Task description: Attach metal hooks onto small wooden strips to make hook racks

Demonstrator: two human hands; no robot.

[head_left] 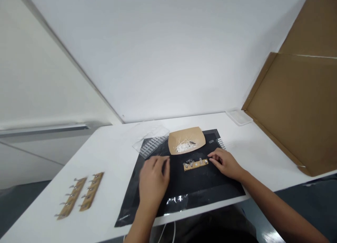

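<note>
On the black mat lies a small wooden strip with several clear and metallic pieces on it. My right hand is just beyond the strip's right end, thumb and forefinger slightly apart, nothing visible between them. Left of the strip, my left hand hovers over the mat with fingers curled and the thumb apart from them; nothing shows in it. Behind the strip stands a brown cardboard tray holding small white bits and thin sticks.
Two wooden strips with metallic pieces lie at the left. A sheet of oval shapes is at the mat's back left, white dots at its right. Farther right are a clear tray and a large cardboard box.
</note>
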